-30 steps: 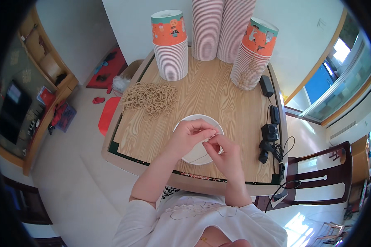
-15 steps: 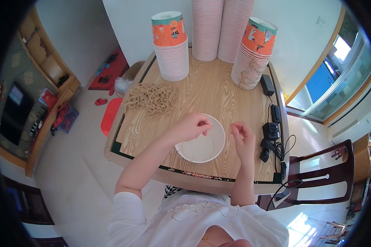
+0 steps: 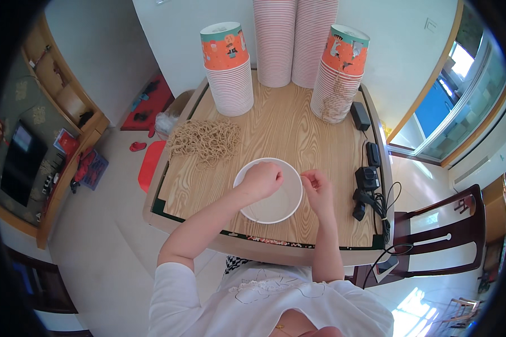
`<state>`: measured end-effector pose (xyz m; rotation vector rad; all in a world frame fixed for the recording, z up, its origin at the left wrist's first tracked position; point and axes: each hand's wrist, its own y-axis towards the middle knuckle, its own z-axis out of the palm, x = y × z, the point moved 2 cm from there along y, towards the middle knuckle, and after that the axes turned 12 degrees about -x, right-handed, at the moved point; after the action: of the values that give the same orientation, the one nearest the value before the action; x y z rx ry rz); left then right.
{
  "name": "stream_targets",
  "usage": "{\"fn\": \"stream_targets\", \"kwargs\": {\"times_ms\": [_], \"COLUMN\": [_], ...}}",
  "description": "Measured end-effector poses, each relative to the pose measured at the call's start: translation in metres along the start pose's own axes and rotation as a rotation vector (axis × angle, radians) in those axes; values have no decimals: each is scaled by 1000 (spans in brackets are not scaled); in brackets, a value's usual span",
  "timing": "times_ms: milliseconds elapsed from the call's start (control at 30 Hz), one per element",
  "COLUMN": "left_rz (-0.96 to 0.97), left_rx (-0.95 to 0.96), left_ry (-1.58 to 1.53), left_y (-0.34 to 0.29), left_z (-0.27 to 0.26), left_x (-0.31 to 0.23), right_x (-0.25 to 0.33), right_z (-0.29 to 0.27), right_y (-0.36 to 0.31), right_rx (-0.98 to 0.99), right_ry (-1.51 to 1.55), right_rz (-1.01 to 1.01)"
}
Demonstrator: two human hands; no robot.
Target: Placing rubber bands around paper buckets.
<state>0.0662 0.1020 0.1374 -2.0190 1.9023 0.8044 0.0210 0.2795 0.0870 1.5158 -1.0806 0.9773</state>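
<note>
A white round paper bucket (image 3: 270,216) stands mouth up near the front edge of the wood-grain table (image 3: 275,123). Over its mouth is my left hand (image 3: 264,178), closed in a fist-like grip; whatever lies in its fingers is hidden. At the bucket's right rim my right hand (image 3: 319,191) pinches thumb and fingers together, and what they hold is too small to make out. A thin tan strand seems to run along the bucket's near left wall. Beyond my left forearm lies a loose heap of tan twine cords (image 3: 205,140).
Stacks of paper buckets stand farther back: one left (image 3: 227,84), one right (image 3: 337,84) with cords hanging on it, and two tall white ones (image 3: 275,45) against the wall. Black adapters and cables (image 3: 368,178) line the right edge. A dark wooden chair (image 3: 441,236) stands right.
My left hand has turned more knuckles-up and come slightly lower over the bucket. My right hand has moved left to the rim. The whole view has shifted a little.
</note>
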Motion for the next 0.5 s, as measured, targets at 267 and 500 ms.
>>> {"fn": "stream_targets", "kwargs": {"times_ms": [267, 500], "left_rz": [9, -19], "left_rx": [-32, -49], "left_ry": [39, 62], "left_y": [1, 3], "left_z": [0, 4], "left_x": [-2, -1], "right_x": [2, -2], "right_z": [1, 3], "right_y": [0, 1], "right_rx": [20, 38], "right_ry": [10, 10], "right_rz": [11, 18]}}
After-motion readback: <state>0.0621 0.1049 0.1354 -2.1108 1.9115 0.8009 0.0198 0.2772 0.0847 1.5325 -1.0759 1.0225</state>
